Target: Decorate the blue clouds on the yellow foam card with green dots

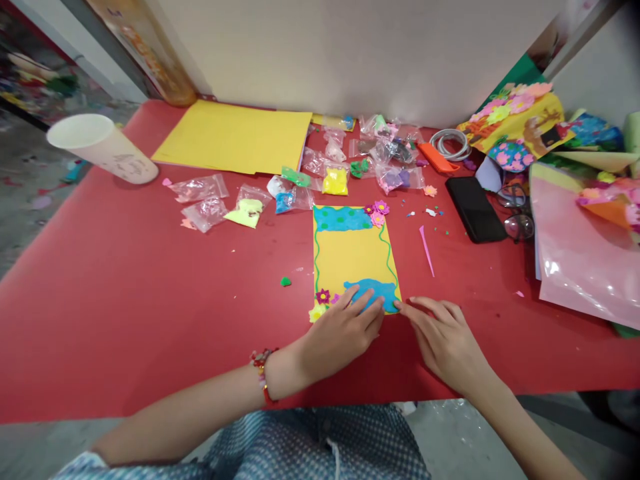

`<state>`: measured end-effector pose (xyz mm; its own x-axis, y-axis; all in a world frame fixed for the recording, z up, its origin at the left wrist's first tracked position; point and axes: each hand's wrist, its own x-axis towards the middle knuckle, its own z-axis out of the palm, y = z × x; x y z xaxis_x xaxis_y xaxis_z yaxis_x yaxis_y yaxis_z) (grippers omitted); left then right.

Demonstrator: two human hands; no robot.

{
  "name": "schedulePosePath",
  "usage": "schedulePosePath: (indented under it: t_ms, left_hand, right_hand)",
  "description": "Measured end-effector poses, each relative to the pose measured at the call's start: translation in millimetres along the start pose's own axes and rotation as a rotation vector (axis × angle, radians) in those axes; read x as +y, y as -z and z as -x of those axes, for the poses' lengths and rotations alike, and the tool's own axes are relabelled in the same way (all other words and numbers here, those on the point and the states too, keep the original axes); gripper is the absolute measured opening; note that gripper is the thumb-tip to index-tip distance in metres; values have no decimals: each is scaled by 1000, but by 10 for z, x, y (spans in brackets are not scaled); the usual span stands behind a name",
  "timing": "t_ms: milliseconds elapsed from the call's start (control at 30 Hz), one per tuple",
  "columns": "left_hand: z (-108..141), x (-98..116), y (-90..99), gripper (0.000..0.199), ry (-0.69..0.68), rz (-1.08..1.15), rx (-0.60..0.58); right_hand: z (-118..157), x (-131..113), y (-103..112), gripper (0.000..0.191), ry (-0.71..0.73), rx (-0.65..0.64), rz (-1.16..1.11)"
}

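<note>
A yellow card [350, 257] lies on the red table, decorated with blue clay patches, wavy green lines along both sides and small clay flowers. My left hand [345, 327] rests over its lower edge, fingers stretched onto the lower blue clay patch [383, 291] and covering part of it. At the card's lower right corner, my right hand [447, 340] touches a bit of green clay with a fingertip, its other fingers apart. Pink flowers [379, 212] sit at the top right corner, and a yellow flower [317, 312] at the bottom left.
Small bags of coloured clay [335, 180] lie behind the card. A pink stick [427, 251], a black phone [475, 209] and glasses [517, 213] are to the right. At the left stand a paper cup [107, 150] and yellow sheets [235, 137]. A green clay lump [285, 282] lies left of the card.
</note>
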<state>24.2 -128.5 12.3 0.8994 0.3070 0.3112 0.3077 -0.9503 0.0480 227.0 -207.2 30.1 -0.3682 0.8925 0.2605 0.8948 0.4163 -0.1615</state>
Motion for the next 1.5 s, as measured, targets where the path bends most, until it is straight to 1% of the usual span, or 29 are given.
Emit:
schedulePosePath:
  t_ms: [100, 200, 333, 400, 467, 500, 533, 567, 600, 633, 667, 733, 800, 867, 900, 967, 1033, 1067, 1133, 1200, 1233, 1300, 1367, 1500]
  left_hand:
    - [-4, 2, -6, 24, -11, -3, -3]
    - [1, -19, -9, 26, -19, 17, 0]
    - [16, -115, 45, 31, -12, 87, 2]
    - [48, -204, 121, 30, -8, 112, 7]
    - [119, -324, 227, 27, 28, 130, 18]
    - [172, -393, 285, 25, 70, 146, 12]
    - [238, -465, 339, 26, 101, 149, 13]
    - [315, -537, 387, 27, 134, 150, -15]
    - [399, -607, 424, 28, 178, 128, 2]
    - [488, -670, 447, 28, 247, 88, 14]
    - [575, -723, 457, 30, 311, 50, 1]
    - [727, -798, 439, 33, 407, 30, -29]
    - [831, -834, 394, 34, 430, 67, -38]
    - [880, -846, 354, 32, 420, 103, -13]
    - [885, -847, 345, 31, 412, 115, 9]
    - [852, -836, 357, 30, 419, 155, 63]
    - [750, -799, 406, 27, 477, 275, 121]
    - [670, -769, 439, 23, 529, 381, 149]
    - [457, -694, 505, 17, 645, 665, 160]
    - [205, -619, 554, 16, 722, 1038, 84]
    - [83, -591, 569, 17, 741, 1204, 82]
    - [-120, -562, 586, 18, 771, 1464, 73]
    - [-241, -567, 594, 17, 777, 1632, 72]
    - [-285, -615, 585, 17, 802, 1875, 33]
  right_hand:
    - [12, -2, -32, 51, 4, -20, 68]
    - [-6, 14, -4, 44, -36, -11, 27]
    - [-22, 39, 54, 33, -189, 128, -121]
    - [-19, 34, 45, 34, -188, 158, -153]
    - [-15, 16, 8, 38, -125, 136, -141]
    - [-14, 5, -15, 40, -97, 123, -124]
    - [-13, -4, -35, 41, -81, 113, -105]
    - [-14, -11, -50, 41, -78, 105, -90]
    - [-16, -14, -57, 39, -89, 100, -89]
    - [-21, -12, -55, 37, -109, 105, -107]
    - [-28, -7, -45, 35, -138, 125, -146]
    - [-54, 11, -5, 30, -226, 221, -266]
    - [-95, 34, 43, 26, -348, 348, -391]
    - [-149, 51, 78, 22, -453, 420, -454]
    - [-178, 53, 88, 19, -476, 423, -456]
    - [-244, 41, 95, 16, -449, 387, -420]
    - [-329, 5, 92, 14, -364, 342, -397]
    - [-384, -20, 90, 13, -311, 329, -400]
    - [-524, -77, 96, 12, -188, 334, -413]
    - [-690, -127, 118, 10, -70, 360, -403]
    - [-774, -144, 136, 10, -37, 364, -396]
    - [-919, -158, 181, 10, 9, 358, -402]
    - [-1011, -146, 226, 10, 27, 355, -402]
    - [-1045, -99, 272, 9, 20, 371, -357]
